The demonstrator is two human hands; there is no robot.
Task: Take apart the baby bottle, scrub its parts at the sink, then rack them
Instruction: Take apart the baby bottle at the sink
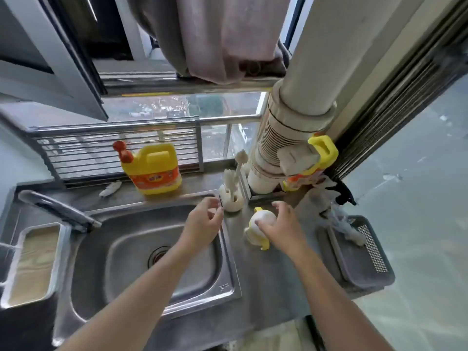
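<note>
My right hand (281,225) grips the bottle (261,219), fingers curled over its white top. Bottle sits on the steel counter (268,287) just right of the sink (119,239), yellow handles showing. Left hand (203,220) hovers over the sink's right rim, fingers loosely curled, nothing in them. Brush holder (231,198) just behind. Yellow soap jug (152,171) on back ledge, tap (58,209) left, grey tray (354,262) right, thick pipe (293,117) in the window corner.

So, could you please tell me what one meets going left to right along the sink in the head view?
Plastic tub, faucet, sink drain, left hand, brush holder, baby bottle, grey tray; the right hand overlaps the baby bottle, so omitted.
</note>
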